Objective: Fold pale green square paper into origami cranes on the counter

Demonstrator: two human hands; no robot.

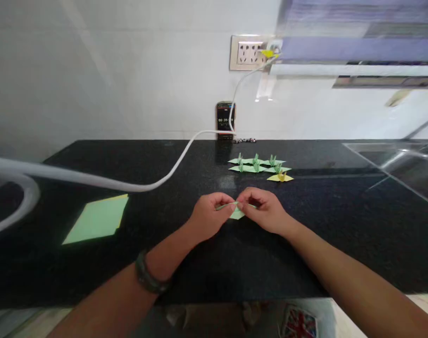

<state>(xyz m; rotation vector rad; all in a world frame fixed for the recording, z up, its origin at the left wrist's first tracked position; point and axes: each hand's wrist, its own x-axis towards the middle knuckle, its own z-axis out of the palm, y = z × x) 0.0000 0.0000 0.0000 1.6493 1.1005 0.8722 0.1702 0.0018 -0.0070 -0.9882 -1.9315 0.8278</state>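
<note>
Both my hands meet over the black counter (305, 244), pinching a small folded piece of light green paper (237, 214). My left hand (209, 217) grips its left tip with closed fingers. Its right side is pinched by my right hand (265, 210). Just beyond them lies a cluster of finished paper cranes (258, 165), several green and one yellow crane (280, 177) at the near right.
A stack of green and yellow paper sheets (97, 218) lies at the left. A white cable (129, 180) crosses the counter from the left to a wall socket (251, 52). A phone (225, 120) showing a timer leans on the wall. A steel sink (404, 164) sits at the right.
</note>
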